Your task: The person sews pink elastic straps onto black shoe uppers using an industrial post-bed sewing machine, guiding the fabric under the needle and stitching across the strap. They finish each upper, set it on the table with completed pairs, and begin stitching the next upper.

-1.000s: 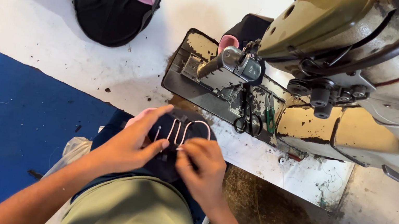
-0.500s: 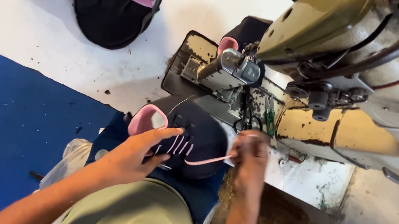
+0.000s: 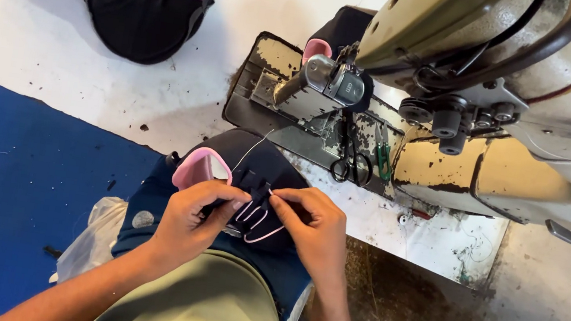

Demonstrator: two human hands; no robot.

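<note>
Dark shoe upper w/ pink lining (image 3: 252, 178) is held on the lap, just in front of the sewing machine (image 3: 505, 103). The right hand (image 3: 313, 229), seen half a sec ago raised toward the machine pulling thread, is now brought back, pinching the pink-edged strip. The left hand (image 3: 190, 218) is gripping the upper. Scissors (image 3: 349, 164) are left on the machine bed.

Sewing machine (image 3: 537, 92), scissors (image 3: 349, 164), blue mat (image 3: 4, 179)
</note>
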